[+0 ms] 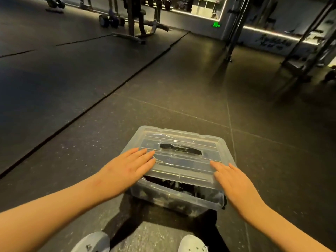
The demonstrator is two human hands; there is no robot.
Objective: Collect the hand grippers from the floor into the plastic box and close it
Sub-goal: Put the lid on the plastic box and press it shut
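On the dark gym floor (181,88), just beyond the person's white shoes (94,240), sits the clear plastic box (178,202). Its clear lid (181,166) lies on top with a black handle (181,149) across the middle. The lid's near edge stands a little above the box rim, leaving a gap on the near side. Through that gap and the clear wall the hand grippers (174,187) show as a dark jumble inside the box; single ones are hard to make out.

Both hands lie flat on the lid and grasp nothing. The left hand (127,168) rests on the lid's left end, its fingers straight, close together and pointing right toward the handle. The right hand (234,182) rests on the near right corner, its fingers straight and slightly spread, the fingertips on the lid's top.

To the left, a black mat (54,79) covers the floor, its edge running diagonally from near left to far right. Far off stand a weight bench (138,20) with dumbbells (111,20) beside it, a lit green sign (216,24) on the far wall, and a metal rack (309,42) at the far right.
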